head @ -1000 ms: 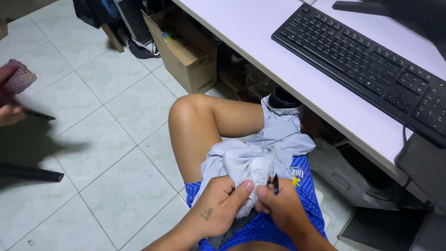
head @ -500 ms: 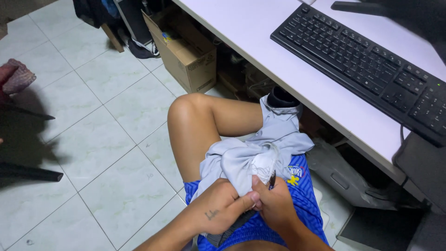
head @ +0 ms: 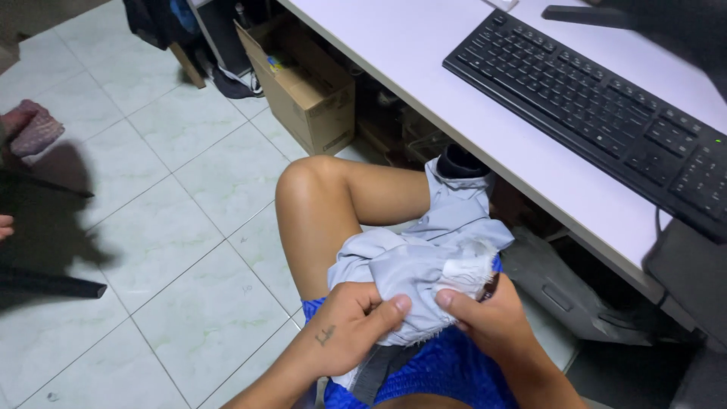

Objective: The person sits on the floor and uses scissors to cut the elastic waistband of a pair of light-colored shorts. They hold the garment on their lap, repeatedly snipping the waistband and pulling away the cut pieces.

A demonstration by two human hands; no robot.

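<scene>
Grey cloth point(head: 424, 257), a light garment with a frayed white edge, lies bunched on the person's lap over blue shorts point(head: 447, 375), and both hands meet at its near end. The left hand point(head: 344, 337) pinches a fold of it, thumb pressed on top and fingers curled beneath. The right hand point(head: 492, 318) is closed on the frayed white patch point(head: 463, 271), thumb tip toward the left thumb; a small dark thing point(head: 491, 286) pokes out at its knuckles, and what it is cannot be told. The two thumbs sit just apart, with a short span of cloth stretched between them. From the fingers the garment runs away and to the right, its long axis climbing over the thigh toward the desk edge, where its far end with a dark collar or band point(head: 458, 163) hangs under the white desk point(head: 469, 98). Both hands are equally close to the frayed spot; the right one is actually on it. A dark strap point(head: 379, 371) trails from under the cloth below the left hand.

An open cardboard box point(head: 303, 83) stands on the tiled floor point(head: 174, 227) under the desk's far end, holding some small packets that cannot be made out. A black keyboard point(head: 598, 113) lies on the desk. At the left edge another person's hand point(head: 26, 129) holds a reddish cloth.
</scene>
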